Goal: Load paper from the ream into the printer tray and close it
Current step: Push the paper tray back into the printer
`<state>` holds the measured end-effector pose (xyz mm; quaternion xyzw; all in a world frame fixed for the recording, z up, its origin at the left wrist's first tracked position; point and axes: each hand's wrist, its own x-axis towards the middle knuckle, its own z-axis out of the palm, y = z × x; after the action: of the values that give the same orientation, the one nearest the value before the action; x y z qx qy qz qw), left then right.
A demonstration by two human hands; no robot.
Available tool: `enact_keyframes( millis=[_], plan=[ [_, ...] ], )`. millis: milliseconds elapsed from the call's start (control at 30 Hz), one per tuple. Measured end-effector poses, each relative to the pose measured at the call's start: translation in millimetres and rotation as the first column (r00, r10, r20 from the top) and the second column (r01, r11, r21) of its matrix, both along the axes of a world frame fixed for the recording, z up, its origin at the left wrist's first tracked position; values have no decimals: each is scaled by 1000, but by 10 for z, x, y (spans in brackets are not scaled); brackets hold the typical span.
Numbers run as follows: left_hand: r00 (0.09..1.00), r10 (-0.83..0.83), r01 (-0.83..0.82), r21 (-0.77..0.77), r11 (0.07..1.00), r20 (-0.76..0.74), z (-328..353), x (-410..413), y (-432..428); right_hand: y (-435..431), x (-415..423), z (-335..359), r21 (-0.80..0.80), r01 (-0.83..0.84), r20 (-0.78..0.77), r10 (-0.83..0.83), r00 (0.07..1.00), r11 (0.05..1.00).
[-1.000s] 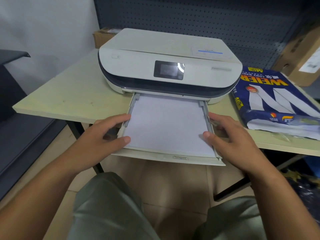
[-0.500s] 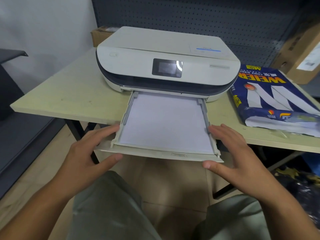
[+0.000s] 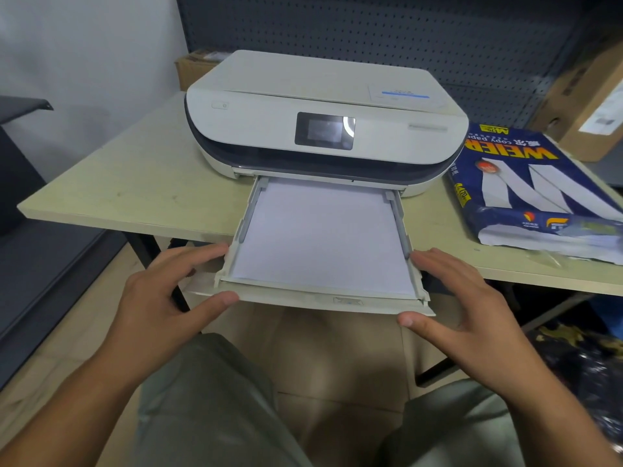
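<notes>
A white printer [image 3: 320, 96] sits on a pale table [image 3: 135, 183]. Its paper tray [image 3: 303, 296] is pulled out over the table's front edge and holds a flat stack of white paper [image 3: 320, 237]. My left hand [image 3: 158, 305] clasps the tray's front left corner, thumb on the front lip and fingers along the side wall. My right hand [image 3: 472, 318] clasps the front right corner the same way, thumb just under the lip. The opened blue paper ream [image 3: 526, 183] lies on the table to the right of the printer.
A cardboard box [image 3: 586, 96] leans at the back right and another box [image 3: 192, 67] stands behind the printer. A dark pegboard wall [image 3: 371, 28] is at the back. A black shelf unit [image 3: 20, 106] stands on the left. My knees are under the tray.
Both hands slid back from the paper's side edges to the tray's front corners. The tray stays pulled out and the paper lies flat in it.
</notes>
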<state>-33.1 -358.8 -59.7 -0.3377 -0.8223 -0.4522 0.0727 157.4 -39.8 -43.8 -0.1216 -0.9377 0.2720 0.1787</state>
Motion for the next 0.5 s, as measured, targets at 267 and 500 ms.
enact_keyframes(
  millis=[267, 500],
  plan=[
    [993, 39, -45, -56, 997, -113, 32, -133, 82, -40, -126, 27, 84, 88, -12, -87, 996, 993],
    [988, 69, -77, -50, 996, -141, 60, -228, 224, -36, -262, 80, 159, 158, -24, -156, 987, 975]
  ],
)
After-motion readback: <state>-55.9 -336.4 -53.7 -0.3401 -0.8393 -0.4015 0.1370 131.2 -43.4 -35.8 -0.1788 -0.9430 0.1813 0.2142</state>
